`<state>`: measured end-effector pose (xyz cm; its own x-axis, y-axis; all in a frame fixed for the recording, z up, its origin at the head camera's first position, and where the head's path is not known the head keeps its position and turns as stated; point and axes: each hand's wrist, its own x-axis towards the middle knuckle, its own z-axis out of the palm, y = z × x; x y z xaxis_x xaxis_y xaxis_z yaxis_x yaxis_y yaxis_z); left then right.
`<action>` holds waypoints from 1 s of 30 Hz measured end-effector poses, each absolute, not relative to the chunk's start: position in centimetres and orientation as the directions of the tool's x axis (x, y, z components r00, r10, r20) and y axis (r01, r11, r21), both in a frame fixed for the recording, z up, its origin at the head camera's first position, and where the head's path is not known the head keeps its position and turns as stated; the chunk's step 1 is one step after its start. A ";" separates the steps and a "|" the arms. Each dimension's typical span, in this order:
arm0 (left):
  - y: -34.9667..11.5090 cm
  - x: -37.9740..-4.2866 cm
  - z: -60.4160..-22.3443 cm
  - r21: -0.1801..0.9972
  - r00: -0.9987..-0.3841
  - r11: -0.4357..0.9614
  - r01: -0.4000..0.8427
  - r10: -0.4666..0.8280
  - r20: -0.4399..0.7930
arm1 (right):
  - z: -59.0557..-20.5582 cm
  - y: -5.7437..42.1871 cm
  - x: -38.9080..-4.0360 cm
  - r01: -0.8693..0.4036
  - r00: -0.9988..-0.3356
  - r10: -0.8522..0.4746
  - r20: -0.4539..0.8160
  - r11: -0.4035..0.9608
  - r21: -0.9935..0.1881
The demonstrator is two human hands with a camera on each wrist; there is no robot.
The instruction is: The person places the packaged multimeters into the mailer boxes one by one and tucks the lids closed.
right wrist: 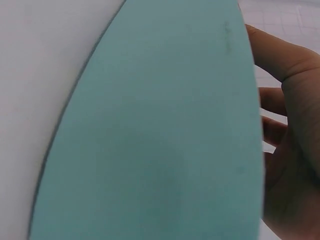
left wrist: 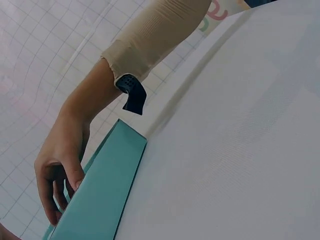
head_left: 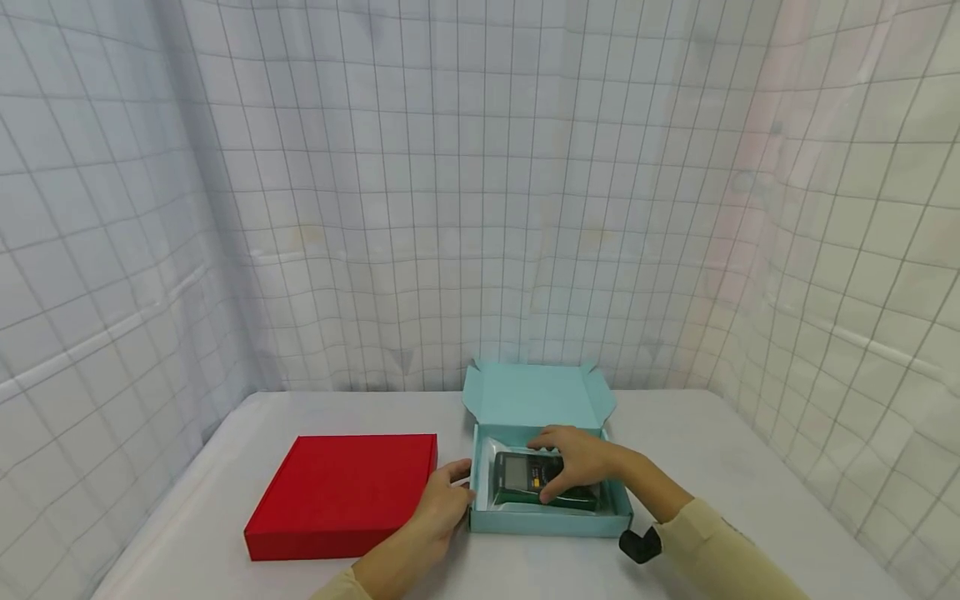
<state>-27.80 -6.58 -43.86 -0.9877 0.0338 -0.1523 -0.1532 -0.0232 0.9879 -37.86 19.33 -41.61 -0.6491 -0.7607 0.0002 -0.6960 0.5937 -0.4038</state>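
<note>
A person's right grip (head_left: 582,457) reaches into an open teal box (head_left: 551,523) on a white-covered table (head_left: 675,442), its thumb bent over the near side of a dark green device (head_left: 516,472) and its fingers toward the far side, apparently holding it. The device lies face up inside the box. The left grip (head_left: 442,503) clasps nothing; its loosely bent fingers rest at the box's left wall, seemingly to steady it.

The step in hand looks like the handling of the device at the box, though whether it is being set down or taken up cannot be told. If it is to come out, the next move calls for a firm hold and a straight lift past the walls; if it is to stay, a gentle release and a folded lid (head_left: 536,396).

Clear, glossy plastic (head_left: 489,457) surrounds the blocky device, which shows a grey rectangular screen and small buttons. The box appears to be matte card, its raised lid edged with angled flaps. Beside the left grip sits a flat, shut red box (head_left: 352,487) with crisp edges; behind hangs a creased, grid-patterned curtain (head_left: 480,208).
</note>
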 end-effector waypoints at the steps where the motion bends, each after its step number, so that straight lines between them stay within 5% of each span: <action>1: -6.5 -27.8 -43.9 0.987 -0.987 -0.023 -0.160 0.034 -0.159 | -41.6 19.4 -37.9 -0.696 -0.648 -0.762 0.001 0.591 -0.408; 11: -6.6 -27.8 -42.9 0.993 -0.993 0.008 -0.118 -0.001 -0.118 | -40.5 20.1 -38.0 -0.728 -0.614 -0.787 0.066 0.532 -0.432; 30: -9.9 -31.9 -40.7 0.998 -0.997 0.025 0.057 0.044 0.056 | -37.2 23.2 -38.2 -0.671 -0.680 -0.721 0.133 0.538 -0.510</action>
<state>-31.87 -9.89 -40.66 -0.9974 0.0444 0.0563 0.0574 0.0248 0.9980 -38.19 23.22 -37.16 -0.6795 -0.7215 0.1333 -0.6710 0.5377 -0.5105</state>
